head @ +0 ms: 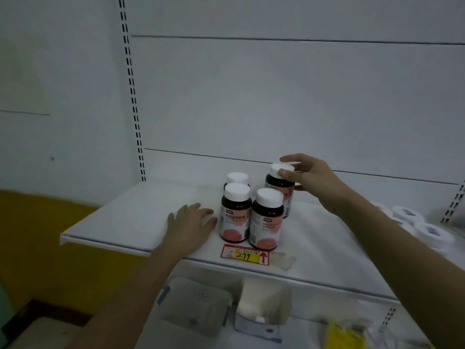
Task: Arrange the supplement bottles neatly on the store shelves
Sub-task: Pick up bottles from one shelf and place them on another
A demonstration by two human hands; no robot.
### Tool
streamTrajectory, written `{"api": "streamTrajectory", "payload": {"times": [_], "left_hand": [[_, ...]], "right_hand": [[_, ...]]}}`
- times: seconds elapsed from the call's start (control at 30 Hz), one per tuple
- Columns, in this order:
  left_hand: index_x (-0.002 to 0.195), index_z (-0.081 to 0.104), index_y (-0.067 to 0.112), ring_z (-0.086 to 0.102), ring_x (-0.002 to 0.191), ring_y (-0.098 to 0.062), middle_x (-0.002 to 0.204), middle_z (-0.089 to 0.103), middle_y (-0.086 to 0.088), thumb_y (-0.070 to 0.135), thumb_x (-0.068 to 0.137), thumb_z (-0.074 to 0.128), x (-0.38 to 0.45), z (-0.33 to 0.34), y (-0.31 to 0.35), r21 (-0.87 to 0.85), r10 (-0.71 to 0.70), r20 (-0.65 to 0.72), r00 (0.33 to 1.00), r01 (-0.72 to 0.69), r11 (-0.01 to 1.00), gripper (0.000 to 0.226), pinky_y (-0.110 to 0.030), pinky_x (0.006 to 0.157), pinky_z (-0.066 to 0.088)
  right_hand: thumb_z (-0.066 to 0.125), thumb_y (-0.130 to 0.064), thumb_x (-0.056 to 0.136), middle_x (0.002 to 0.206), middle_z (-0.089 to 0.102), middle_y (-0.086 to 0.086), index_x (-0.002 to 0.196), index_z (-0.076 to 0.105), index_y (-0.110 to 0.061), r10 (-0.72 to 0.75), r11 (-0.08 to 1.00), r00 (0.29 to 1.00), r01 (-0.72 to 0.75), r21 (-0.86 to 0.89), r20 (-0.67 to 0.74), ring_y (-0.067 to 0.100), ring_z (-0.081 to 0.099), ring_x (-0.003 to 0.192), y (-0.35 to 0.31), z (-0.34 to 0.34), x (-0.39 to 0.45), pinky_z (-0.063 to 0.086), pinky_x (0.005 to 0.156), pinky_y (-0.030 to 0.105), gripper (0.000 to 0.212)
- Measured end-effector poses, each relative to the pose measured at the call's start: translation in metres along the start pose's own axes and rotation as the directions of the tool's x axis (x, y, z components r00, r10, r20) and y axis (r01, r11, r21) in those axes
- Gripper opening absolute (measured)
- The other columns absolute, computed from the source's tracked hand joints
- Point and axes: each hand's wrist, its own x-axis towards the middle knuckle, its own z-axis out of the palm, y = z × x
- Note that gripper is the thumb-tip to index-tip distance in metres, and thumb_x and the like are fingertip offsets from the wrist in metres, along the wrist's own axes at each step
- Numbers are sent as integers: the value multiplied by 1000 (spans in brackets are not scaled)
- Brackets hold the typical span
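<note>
White store shelf (120,222) carries four supplement bottles; the right hand (310,176) grips the back-right bottle (278,183) by its cap, probably squaring the block, while the left hand (190,224) rests flat, holding nothing.

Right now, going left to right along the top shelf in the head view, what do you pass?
Left hand flat on the shelf → front-left bottle → front-right bottle → right hand gripping the back-right bottle → white rolls.
</note>
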Motion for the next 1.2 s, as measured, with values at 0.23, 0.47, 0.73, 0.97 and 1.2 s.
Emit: {"api": "streamTrajectory", "payload": {"times": [0.23,0.47,0.73,0.97,1.2], "left_hand": [[136,47,34,36,137,-21,144,46,9,53,98,33,2,4,-3,54,63,45,997,-66,996,45,-58,114,16],[141,42,33,23,145,-23,152,37,7,52,99,32,-4,1,-2,39,62,63,996,-65,997,47,-56,117,8],[140,43,33,25,143,-24,150,39,7,54,98,32,1,4,-4,57,75,63,995,-79,995,48,-57,117,10],[143,40,33,22,145,-25,154,35,6,54,98,31,1,7,-7,67,79,59,995,-83,994,50,-57,117,8],[133,54,25,52,124,-26,140,55,-4,38,99,44,-9,-17,1,-223,13,-45,999,-23,974,38,-43,108,35]], "right_hand": [[62,-20,93,112,71,1,109,72,-18,49,998,999,-49,42,-2,19,64,108,24,27,-6,53,84,29,18],[43,-54,96,142,51,-14,139,46,-42,-27,995,996,35,97,-84,3,50,126,49,46,-43,44,94,27,45],[71,-24,86,143,45,-25,144,32,-49,-100,995,994,101,-17,44,3,45,131,65,55,-76,49,102,38,74],[68,-40,82,138,50,-26,144,35,-45,-78,996,997,79,-43,24,-1,50,125,70,56,-76,50,93,26,70],[65,-48,87,141,50,-17,142,40,-40,-30,999,999,29,-44,-21,6,53,123,63,47,-81,49,98,34,60]]}}
